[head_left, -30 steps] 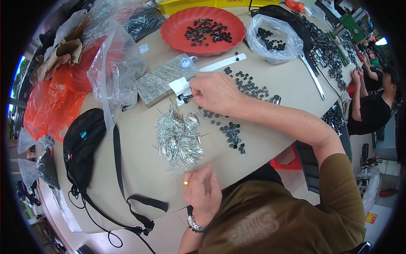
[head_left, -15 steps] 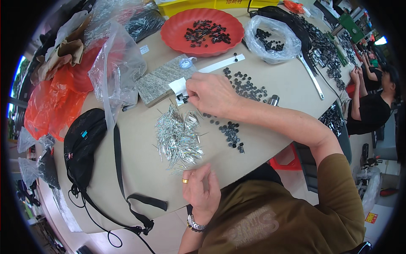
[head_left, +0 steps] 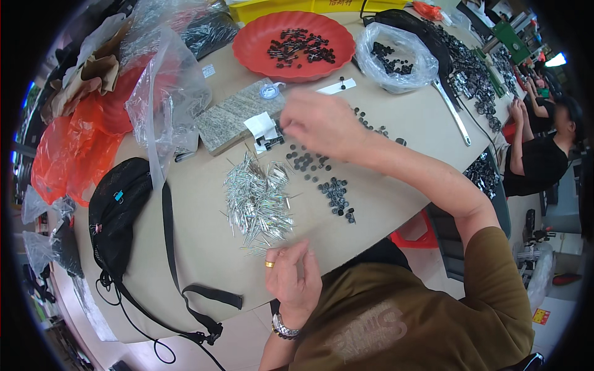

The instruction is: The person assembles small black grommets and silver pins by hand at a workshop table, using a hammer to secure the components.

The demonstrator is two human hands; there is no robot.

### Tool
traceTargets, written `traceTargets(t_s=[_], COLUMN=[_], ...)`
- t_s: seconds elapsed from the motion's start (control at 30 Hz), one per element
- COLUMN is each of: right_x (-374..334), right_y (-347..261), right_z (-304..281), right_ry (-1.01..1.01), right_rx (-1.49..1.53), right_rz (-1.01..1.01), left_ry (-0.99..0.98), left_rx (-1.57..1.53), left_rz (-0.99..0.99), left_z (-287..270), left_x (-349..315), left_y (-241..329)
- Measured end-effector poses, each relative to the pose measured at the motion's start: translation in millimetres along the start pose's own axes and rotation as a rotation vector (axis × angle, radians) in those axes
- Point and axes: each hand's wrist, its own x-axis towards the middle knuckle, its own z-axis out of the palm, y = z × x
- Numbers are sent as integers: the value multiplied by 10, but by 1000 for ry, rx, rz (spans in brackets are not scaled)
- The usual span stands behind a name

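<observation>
My left hand [head_left: 294, 278], with a ring and a wristwatch, rests at the near end of a pile of thin silver pins [head_left: 257, 201]. Its fingers are curled in, and what they hold, if anything, is hidden. Over the table, right of a grey stone block [head_left: 235, 117], my right hand [head_left: 325, 123] is smeared by motion, so its fingertips do not show clearly. Small black pieces [head_left: 272, 142] lie against the block's near right end, by a folded white paper [head_left: 261, 126]. Loose round black caps [head_left: 336, 196] are scattered below my right forearm.
A red scalloped plate [head_left: 244, 62] holds black-headed pins at the back. Beside it stand an open clear bag [head_left: 411, 83] of black parts and a long silver metal tool [head_left: 455, 114]. A black pouch [head_left: 120, 210] with straps and plastic bags [head_left: 164, 93] lie left. Another person [head_left: 541, 148] sits far right.
My right hand has lifted off the small black pieces by the stone block and moved slightly right and up, uncovering them. My left hand has stayed in place.
</observation>
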Motion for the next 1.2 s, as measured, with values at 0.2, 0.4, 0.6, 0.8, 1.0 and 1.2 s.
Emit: traceTargets(t_s=[0.2, 0.4, 0.6, 0.8, 1.0, 1.2], right_x=[-57, -73, -93, -70, -46, -20], right_y=[-86, -129, -162, -198, -134, -76], right_z=[234, 264, 265, 314, 295, 254], right_ry=[-77, -70, -107, -143, -149, -215], right_rx=[-286, -491, -502, -474, -406, -158], right_rz=[-395, -556, -515, -350, -366, -231], left_ry=[8, 7, 23, 35, 27, 34], left_rx=[19, 30, 9, 18, 15, 18], left_rz=[-6, 3, 9, 20, 38, 35], left_z=[9, 7, 14, 14, 17, 27], left_x=[5, 12, -3, 5, 12, 7], left_y=[14, 21, 5, 1, -2, 10])
